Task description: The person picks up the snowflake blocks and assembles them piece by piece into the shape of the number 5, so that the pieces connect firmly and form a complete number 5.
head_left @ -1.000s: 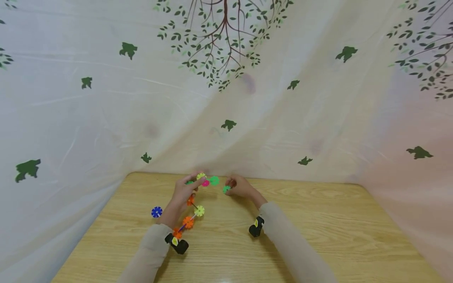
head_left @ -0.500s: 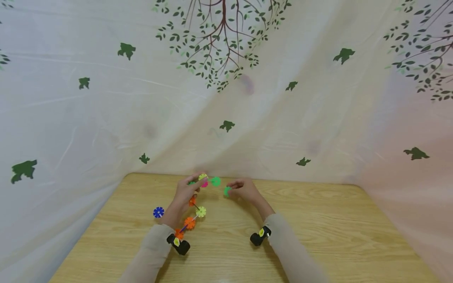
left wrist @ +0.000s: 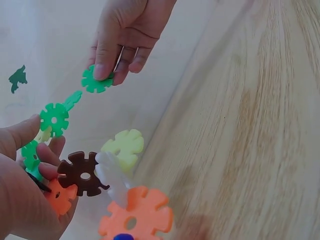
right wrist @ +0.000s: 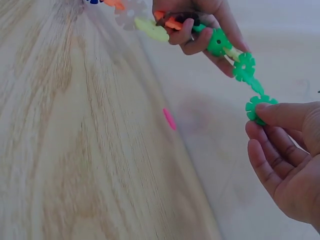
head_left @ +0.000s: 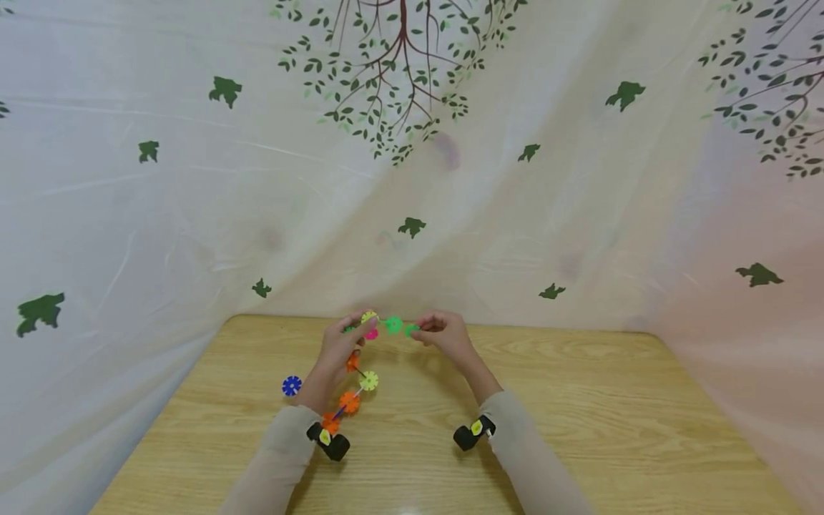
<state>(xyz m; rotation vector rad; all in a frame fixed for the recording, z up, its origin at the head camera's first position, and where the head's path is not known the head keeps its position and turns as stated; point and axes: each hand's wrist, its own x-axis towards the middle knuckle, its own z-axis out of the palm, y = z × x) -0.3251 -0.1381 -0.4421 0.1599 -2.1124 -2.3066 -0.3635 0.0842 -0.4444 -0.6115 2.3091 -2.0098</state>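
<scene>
My left hand (head_left: 333,347) grips a chain of notched plastic discs, pinching it near a yellow disc (head_left: 369,317). Green discs (left wrist: 54,120) lead from it towards my right hand. The other way, the chain bends down past an orange disc, a brown disc (left wrist: 82,174), a pale translucent disc (left wrist: 111,175), a yellow-green disc (head_left: 369,380) and another orange disc (head_left: 350,402). Between thumb and fingers, my right hand (head_left: 450,340) pinches a single green disc (right wrist: 259,109) at the chain's green end. Whether the two touch, I cannot tell.
A blue disc (head_left: 292,385) lies on the wooden table (head_left: 579,415), left of my left wrist. Near the table's far edge is a pink disc (right wrist: 169,119). Behind that edge hangs a pale curtain (head_left: 476,236) printed with leaves and birds.
My right hand has raised its green disc up to the end of the chain, narrowing the gap. My left hand keeps its grip with little movement.
</scene>
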